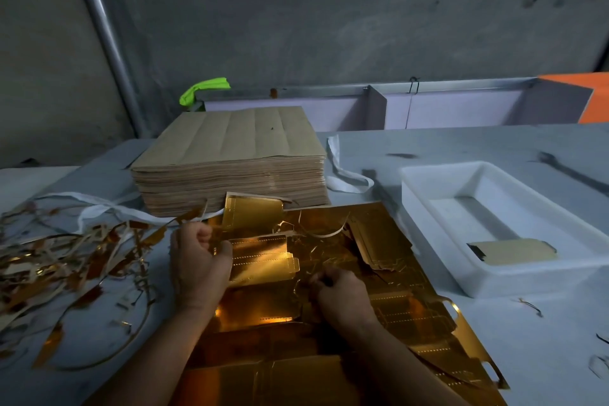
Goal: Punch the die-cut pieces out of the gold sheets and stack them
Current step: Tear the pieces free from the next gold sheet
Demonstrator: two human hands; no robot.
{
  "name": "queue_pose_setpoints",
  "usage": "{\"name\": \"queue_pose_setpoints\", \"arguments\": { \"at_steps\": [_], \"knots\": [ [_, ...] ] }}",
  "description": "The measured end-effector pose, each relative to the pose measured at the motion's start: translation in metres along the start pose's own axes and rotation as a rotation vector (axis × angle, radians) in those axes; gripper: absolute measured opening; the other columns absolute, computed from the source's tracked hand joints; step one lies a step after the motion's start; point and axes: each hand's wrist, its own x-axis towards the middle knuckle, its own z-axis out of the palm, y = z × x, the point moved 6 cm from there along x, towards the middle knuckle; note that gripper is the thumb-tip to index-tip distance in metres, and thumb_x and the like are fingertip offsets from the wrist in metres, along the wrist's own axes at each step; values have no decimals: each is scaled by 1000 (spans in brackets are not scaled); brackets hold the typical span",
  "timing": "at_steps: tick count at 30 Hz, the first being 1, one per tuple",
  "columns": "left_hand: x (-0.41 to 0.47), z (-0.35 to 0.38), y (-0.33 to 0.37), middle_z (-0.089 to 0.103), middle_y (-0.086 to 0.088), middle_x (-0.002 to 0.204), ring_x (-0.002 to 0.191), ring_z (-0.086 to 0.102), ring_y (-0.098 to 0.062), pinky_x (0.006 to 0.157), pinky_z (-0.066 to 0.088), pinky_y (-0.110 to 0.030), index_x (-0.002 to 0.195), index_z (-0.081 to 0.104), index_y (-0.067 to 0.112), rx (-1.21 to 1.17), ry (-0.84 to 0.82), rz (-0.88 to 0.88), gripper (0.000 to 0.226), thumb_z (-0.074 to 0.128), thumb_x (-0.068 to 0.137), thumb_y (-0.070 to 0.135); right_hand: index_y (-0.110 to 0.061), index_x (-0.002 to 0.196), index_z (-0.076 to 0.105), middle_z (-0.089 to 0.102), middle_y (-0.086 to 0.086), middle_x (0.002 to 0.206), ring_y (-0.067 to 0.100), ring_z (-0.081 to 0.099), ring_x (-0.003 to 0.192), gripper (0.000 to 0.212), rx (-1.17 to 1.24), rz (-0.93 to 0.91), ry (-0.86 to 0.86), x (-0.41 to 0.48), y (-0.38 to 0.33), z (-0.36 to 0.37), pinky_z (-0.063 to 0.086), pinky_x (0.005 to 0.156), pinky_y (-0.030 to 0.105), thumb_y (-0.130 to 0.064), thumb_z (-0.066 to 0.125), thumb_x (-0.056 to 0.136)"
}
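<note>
left hand [197,260] grip clamped on gold piece [263,260] | right hand [342,297] pinching scrap [306,283] | risk: hasty pull tears a tab

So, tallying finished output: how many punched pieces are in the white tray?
1 visible: a single gold piece lying flat at the near end of the white tray. Others beneath it could be hidden.

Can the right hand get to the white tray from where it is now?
Probably yes. The white tray sits open-topped to the right of the right hand, with only flat gold sheet and bare table between. The hand is pinching scrap, though.
</note>
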Motion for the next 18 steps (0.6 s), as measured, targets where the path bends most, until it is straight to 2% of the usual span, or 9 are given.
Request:
{"name": "queue_pose_setpoints", "arguments": {
  "at_steps": [3, 5, 7, 10, 13, 16, 18],
  "knots": [
    [-1, 8, -31, 50, -4, 109, 90, 52, -18, 60, 37, -29, 104, 47, 24, 77, -99, -224, 40, 75, 77, 30, -26, 105, 60, 63, -1, 106, 11, 66, 90, 10, 8, 9, 6, 0, 0, -1, 59, 78, 26, -24, 51, 101],
    [-5, 17, -44, 58, -8, 103, 85, 58, -23, 60, 43, -33, 108, 51, 19, 102, -220, -325, 42, 73, 78, 37, -25, 106, 60, 63, -1, 106, 11, 66, 90, 11, 15, 19, 6, 0, 0, -1, 59, 78, 26, -24, 51, 101],
    [-10, 22, -50, 61, -7, 92, 76, 60, -22, 55, 39, -30, 109, 51, 17, 137, -304, -379, 43, 73, 80, 40, -24, 108, 61, 63, 0, 107, 12, 66, 92, 11, 18, 21, 1, 0, 0, -1, 60, 80, 29, -24, 52, 101],
    [-10, 25, -46, 57, -1, 85, 72, 55, -16, 53, 33, -28, 101, 50, 21, 190, -335, -386, 35, 70, 83, 43, -23, 106, 62, 64, 1, 108, 14, 66, 95, 11, 30, 21, -4, 0, 0, -1, 60, 84, 34, -25, 52, 101],
    [-5, 29, -38, 55, 2, 82, 71, 50, -12, 56, 34, -29, 91, 49, 25, 245, -355, -346, 22, 61, 91, 44, -23, 104, 62, 65, 0, 105, 12, 67, 91, 11, 36, 4, 8, 0, 0, -2, 60, 81, 30, -26, 52, 101],
    [-3, 29, -26, 53, 3, 73, 66, 49, -10, 54, 34, -27, 76, 47, 24, 243, -312, -222, 29, 54, 97, 43, -23, 102, 62, 68, 1, 100, 13, 70, 86, 16, 87, 18, 7, -1, 0, -3, 61, 79, 32, -31, 48, 102],
    [-3, 27, -20, 55, -1, 70, 62, 51, -13, 53, 37, -27, 74, 49, 26, 172, -280, -180, 30, 52, 98, 43, -22, 100, 62, 70, 3, 98, 16, 72, 85, 24, 197, 66, 2, -2, 0, -3, 61, 81, 38, -38, 44, 103]
  ]
}}
